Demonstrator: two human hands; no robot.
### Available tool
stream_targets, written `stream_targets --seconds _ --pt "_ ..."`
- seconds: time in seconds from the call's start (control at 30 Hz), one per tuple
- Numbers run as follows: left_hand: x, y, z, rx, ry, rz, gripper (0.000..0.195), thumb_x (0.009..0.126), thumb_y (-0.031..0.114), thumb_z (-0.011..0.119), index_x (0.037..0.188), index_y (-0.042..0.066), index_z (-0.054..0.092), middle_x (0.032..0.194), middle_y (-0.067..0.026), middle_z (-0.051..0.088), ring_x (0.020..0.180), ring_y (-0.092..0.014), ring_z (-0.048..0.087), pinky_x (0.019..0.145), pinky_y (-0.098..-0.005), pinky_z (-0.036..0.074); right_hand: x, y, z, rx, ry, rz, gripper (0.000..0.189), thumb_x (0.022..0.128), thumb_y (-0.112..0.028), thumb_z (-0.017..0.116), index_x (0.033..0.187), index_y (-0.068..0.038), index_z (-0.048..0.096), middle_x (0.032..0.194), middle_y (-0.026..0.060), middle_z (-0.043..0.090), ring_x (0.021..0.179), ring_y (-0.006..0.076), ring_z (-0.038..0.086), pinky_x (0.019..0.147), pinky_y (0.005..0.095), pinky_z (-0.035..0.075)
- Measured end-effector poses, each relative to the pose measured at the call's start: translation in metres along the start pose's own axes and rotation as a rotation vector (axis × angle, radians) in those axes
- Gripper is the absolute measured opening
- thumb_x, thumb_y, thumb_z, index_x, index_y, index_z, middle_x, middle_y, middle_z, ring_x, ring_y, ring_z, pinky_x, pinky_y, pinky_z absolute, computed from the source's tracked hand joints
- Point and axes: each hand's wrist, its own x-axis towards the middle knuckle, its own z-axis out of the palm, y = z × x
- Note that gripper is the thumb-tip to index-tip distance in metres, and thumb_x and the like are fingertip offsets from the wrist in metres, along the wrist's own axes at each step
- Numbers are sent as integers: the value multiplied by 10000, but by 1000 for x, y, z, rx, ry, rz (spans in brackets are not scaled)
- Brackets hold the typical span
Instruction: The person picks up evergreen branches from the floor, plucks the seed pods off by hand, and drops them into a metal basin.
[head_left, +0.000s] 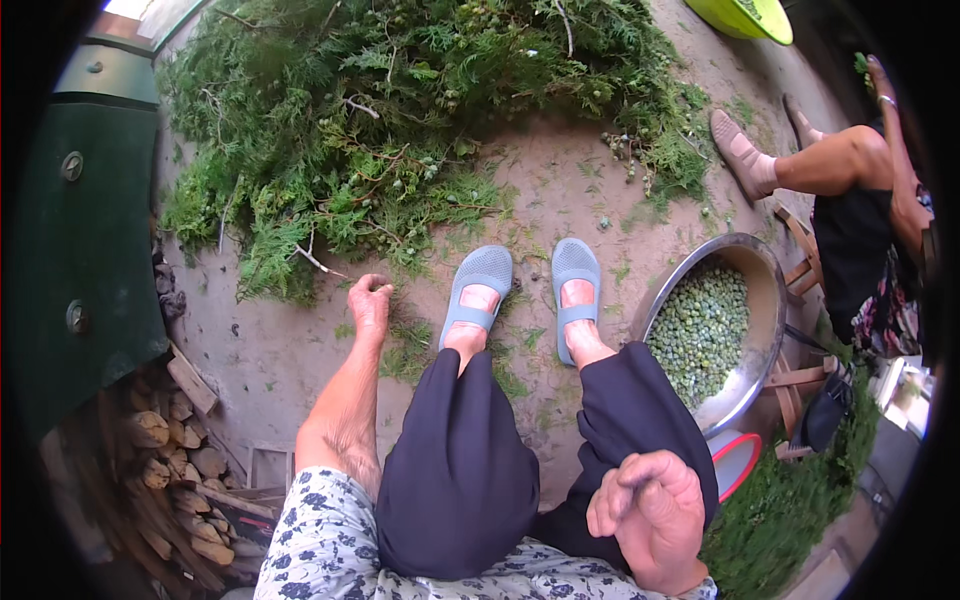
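Note:
My left hand is low over the ground with its fingers bent. It is close to the bare cut end of a twig on a leafy evergreen branch; whether it touches the twig is unclear. My right hand is raised over my right thigh, fingers curled in toward the thumb. Anything inside that curl is hidden. By my right knee stands a wide metal basin holding many small green cones. Beyond my feet lies a large heap of cut evergreen branches, some bearing cones.
Another person's leg and hand are at the right. A yellow-green basin is at the top right. Behind the metal basin are a red-rimmed container and loose greenery. Stacked firewood and a green panel line the left.

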Motion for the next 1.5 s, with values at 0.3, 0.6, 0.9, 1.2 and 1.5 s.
stream_targets --seconds 0.3,0.6,0.9,1.2,1.5 --pt "-66 157 -55 -1276 -527 -217 159 861 113 583 1010 69 548 989 -72 608 860 -177 586 669 -305 493 7 4 -4 45 -78 -81 227 907 -148 524 1035 39 542 780 96 577 659 187 574 620 309 484" --pt "-155 293 -128 -1315 -839 140 116 860 130 594 951 79 544 939 -55 608 841 -176 590 641 -286 492 32 -30 67 -624 -115 -735 155 863 -71 572 994 5 603 823 37 603 686 100 570 641 245 474" --pt "-172 342 -106 -1324 -787 294 135 870 116 592 991 57 578 862 -6 596 779 -103 583 683 -268 518 76 -70 112 -868 -94 -965 214 789 -44 641 995 11 632 923 72 585 826 150 567 725 262 462" --pt "-150 353 -97 -1263 -694 349 108 850 108 620 923 28 613 822 -17 623 732 -111 603 641 -253 519 93 -74 125 -1015 0 -1228 87 773 -1 619 858 13 625 829 97 603 726 191 582 655 285 466" --pt "-141 351 -101 -1012 -549 445 89 853 117 597 816 38 582 728 -11 601 659 -79 572 511 -216 450 117 -70 122 -1105 -7 -1305 59 810 -37 596 857 -6 614 732 76 603 641 171 585 581 286 457"
